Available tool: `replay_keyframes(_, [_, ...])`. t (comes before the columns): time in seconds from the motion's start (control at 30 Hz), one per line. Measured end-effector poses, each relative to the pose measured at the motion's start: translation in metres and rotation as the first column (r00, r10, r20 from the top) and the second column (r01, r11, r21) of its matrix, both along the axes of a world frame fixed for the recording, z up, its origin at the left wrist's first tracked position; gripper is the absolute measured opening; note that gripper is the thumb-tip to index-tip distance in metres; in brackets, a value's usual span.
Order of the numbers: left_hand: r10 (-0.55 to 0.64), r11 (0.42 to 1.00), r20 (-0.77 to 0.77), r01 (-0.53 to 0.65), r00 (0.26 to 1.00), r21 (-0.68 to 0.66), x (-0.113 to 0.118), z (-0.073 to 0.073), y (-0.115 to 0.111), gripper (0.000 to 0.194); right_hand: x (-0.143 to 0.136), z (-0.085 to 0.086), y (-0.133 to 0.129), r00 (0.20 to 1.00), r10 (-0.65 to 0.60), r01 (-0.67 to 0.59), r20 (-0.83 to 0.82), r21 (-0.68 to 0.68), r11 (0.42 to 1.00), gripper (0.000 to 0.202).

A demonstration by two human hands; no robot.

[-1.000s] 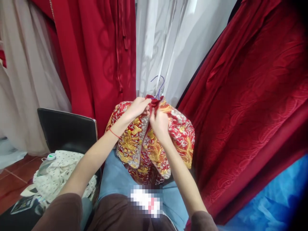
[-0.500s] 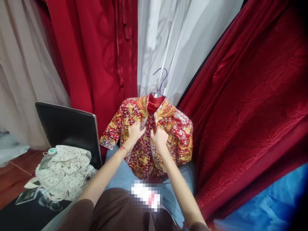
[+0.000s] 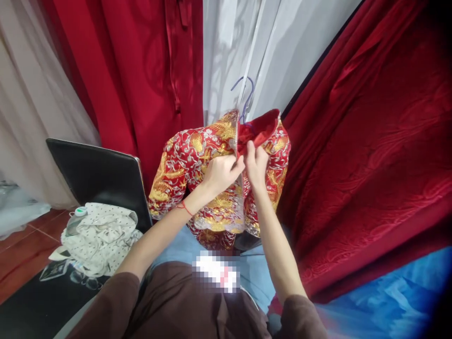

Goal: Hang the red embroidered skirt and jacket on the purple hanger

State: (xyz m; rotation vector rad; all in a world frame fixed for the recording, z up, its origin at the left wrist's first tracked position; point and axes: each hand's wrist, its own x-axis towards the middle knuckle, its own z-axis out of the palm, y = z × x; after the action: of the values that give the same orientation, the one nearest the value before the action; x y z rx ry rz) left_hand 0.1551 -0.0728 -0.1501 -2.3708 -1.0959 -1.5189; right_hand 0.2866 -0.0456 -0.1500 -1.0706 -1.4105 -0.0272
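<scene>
In front of me is a red jacket [image 3: 208,146] with gold and silver embroidery, on a thin purple hanger [image 3: 252,89]. My left hand [image 3: 224,173] grips the edge of its left front panel, fingers curled around the cloth. Close beside it, my right hand [image 3: 256,165] pinches the opposite front edge below the collar. Between the two edges the red lining [image 3: 257,134] shows at the open neck. The jacket's lower part hangs over my blue-clad lap. My fingertips are partly hidden by the cloth and by my hands.
At left stands a black chair back [image 3: 95,174]; before it lie a white dotted cloth bag [image 3: 102,235], a bottle [image 3: 79,219] and sunglasses [image 3: 84,280]. Red drapes [image 3: 363,155] hang at right and a red curtain [image 3: 141,70] behind. Blue tulle [image 3: 395,296] spreads at lower right.
Both hands have moved up and to the right, holding the jacket's front edges. The jacket and hanger have risen; the left panel now swings across toward the right one.
</scene>
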Motion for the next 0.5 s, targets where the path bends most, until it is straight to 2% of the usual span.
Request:
replay_keyframes(0.03, [0.026,1.000,-0.010,-0.026,1.000,-0.018,0.004,-0.001,0.001,0.048,0.005,-0.006,0.002,1.000,0.012,-0.012,-0.006,-0.012,1.000,0.044])
replay_keyframes(0.1, [0.109,0.986,-0.059,-0.116,0.992,-0.124,0.010,-0.014,0.010,0.045,0.012,-0.028,0.007,0.994,0.098,-0.094,0.043,-0.088,0.992,0.044])
replay_keyframes(0.2, [0.180,0.914,-0.180,-0.232,0.967,-0.331,0.016,-0.049,0.027,0.039,0.016,-0.068,0.014,0.951,0.281,-0.238,0.127,-0.276,0.931,0.043])
replay_keyframes(0.27, [0.143,0.895,-0.187,-0.208,0.972,-0.394,0.018,-0.068,0.036,0.039,0.015,-0.086,0.018,0.939,0.324,-0.275,0.114,-0.317,0.908,0.042])
replay_keyframes(0.37, [0.122,0.924,-0.086,-0.145,0.989,-0.353,0.021,-0.075,0.049,0.041,0.011,-0.092,0.024,0.953,0.301,-0.288,0.030,-0.221,0.932,0.041])
replay_keyframes(0.43, [0.157,0.935,-0.031,-0.159,0.987,-0.318,0.022,-0.072,0.057,0.043,0.008,-0.089,0.029,0.961,0.272,-0.277,-0.055,-0.150,0.949,0.041])
replay_keyframes(0.5, [0.193,0.924,-0.025,-0.191,0.981,-0.330,0.021,-0.071,0.064,0.043,0.005,-0.090,0.034,0.954,0.278,-0.292,-0.110,-0.142,0.946,0.040])
